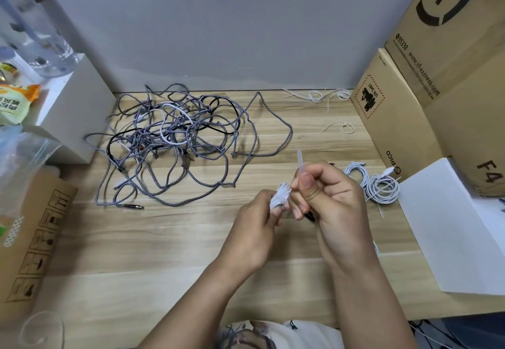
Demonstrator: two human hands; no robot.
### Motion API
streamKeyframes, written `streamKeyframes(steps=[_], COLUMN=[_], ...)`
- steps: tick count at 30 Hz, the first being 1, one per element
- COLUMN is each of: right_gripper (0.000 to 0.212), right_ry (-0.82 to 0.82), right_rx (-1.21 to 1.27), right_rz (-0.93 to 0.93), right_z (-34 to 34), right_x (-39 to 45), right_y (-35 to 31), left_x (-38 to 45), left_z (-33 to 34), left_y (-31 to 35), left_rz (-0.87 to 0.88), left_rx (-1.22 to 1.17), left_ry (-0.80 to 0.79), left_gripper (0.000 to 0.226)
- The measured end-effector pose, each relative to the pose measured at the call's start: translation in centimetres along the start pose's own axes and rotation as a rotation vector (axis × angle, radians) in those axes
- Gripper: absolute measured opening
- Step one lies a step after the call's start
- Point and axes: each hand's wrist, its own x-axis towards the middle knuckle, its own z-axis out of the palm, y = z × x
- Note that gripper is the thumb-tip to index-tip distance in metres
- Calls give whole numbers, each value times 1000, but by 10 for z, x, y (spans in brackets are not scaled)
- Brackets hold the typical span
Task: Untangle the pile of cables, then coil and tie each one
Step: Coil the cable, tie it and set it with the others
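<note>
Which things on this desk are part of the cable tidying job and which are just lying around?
Part of the job:
tangled cable pile
white cable bundle in left hand
zip tie pinched by right hand
finished white coils
spare zip ties

Lying about:
cardboard boxes
snack packet
plastic bag

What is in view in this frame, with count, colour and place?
cable pile: one, grey, black and white, table's far left
coiled cables: two, white, right of the hands
held cable: one, white, bunched between both hands
tie strip: one, white, pinched by right hand
loose ties: several, white, far edge
cardboard boxes: two, brown, right
white box: one, left
table: one, light wood
left hand: grips cable
right hand: pinches tie
</note>
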Motion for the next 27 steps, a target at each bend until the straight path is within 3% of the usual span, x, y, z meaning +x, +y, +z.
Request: streamKeyframes(steps=[3,5,9,12,20,27], right_gripper=[19,22,18,16,16,17], right_ry=[-92,-151,-275,-384,-437,-411], right_rx=[18,64,369,525,593,670], right_rz=[-57,-66,-94,-91,-118,-121], right_z=[-2,-1,3,8,16,17], right_x=[-3,-2,3,8,16,15], right_y=[-5,-11,-18,-20,-31,-34], left_x=[-1,-3,-7,-8,-10,-10], left_z=[-1,-2,-10,-18,-20,-13], left_y=[7,14,24,30,41,41], left_rz=[-36,-85,-290,-330,-427,-367], left_rx=[-205,-430,-1078,-1345,-1582,-1493], left_ry=[20,-54,-434,-644,-750,-662], left_gripper=[19,5,20,26,34,28])
